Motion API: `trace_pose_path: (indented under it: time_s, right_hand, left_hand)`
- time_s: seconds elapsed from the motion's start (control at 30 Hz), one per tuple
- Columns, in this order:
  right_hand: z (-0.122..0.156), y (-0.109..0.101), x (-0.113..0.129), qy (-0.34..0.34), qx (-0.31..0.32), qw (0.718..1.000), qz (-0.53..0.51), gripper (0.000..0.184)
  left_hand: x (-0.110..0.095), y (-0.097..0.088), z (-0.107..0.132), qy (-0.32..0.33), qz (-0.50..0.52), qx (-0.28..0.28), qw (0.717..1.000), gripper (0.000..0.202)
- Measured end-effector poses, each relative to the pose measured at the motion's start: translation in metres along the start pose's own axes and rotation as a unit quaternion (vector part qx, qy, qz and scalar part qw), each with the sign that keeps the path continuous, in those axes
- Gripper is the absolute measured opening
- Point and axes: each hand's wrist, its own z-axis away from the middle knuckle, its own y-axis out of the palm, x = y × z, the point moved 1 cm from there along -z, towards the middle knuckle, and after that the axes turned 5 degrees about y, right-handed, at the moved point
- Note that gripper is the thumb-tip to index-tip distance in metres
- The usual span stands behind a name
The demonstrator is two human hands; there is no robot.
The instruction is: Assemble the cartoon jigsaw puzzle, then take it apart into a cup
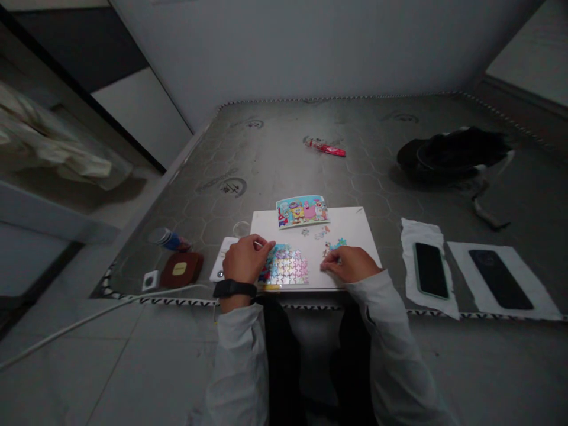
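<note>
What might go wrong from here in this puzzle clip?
1. The white board lies at the near edge of the mattress; pressure from the left hand might tip or slide it off.
2. Loose pieces lie by the right hand; a sweep may scatter them.

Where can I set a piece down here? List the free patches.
Bare: the far right corner of the white board, beyond the right hand; the mattress between the reference picture and the red wrapper. Crowded: the board's near edge, where the left hand and the assembled puzzle sit; the left corner, with can and brown case.
</note>
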Motion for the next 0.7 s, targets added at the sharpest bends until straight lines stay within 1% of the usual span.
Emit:
trace_pose_path:
  time_s: [0.1, 0.17, 0.23, 0.37, 0.5, 0.7]
  right_hand:
    - [0.006, -0.005, -0.008, 0.078, 0.02, 0.997, 0.016, 0.017]
    - [0.009, -0.006, -0.008, 0.111, 0.031, 0.993, 0.022, 0.018]
    - [0.011, -0.005, -0.005, 0.119, 0.045, 0.992, 0.023, 0.016]
    - [0.01, -0.003, 0.001, 0.116, 0.062, 0.991, 0.041, 0.014]
    - [0.01, -0.004, 0.001, 0.114, 0.058, 0.99, 0.05, 0.015]
    - [0.011, -0.005, 0.003, 0.134, 0.047, 0.988, 0.059, 0.017]
  left_hand:
    - [-0.001, -0.001, 0.001, 0.0, 0.001, -0.001, 1.0, 0.03]
    - [-0.002, -0.001, 0.001, -0.001, 0.002, -0.001, 1.0, 0.03]
    - [-0.002, -0.001, 0.001, -0.002, 0.001, -0.001, 1.0, 0.03]
    - [-0.002, -0.001, 0.001, -0.004, -0.003, 0.001, 1.0, 0.031]
    - [-0.002, -0.002, 0.001, -0.002, -0.002, 0.0, 1.0, 0.031]
    - [-0.004, -0.003, 0.002, 0.0, -0.008, 0.003, 1.0, 0.031]
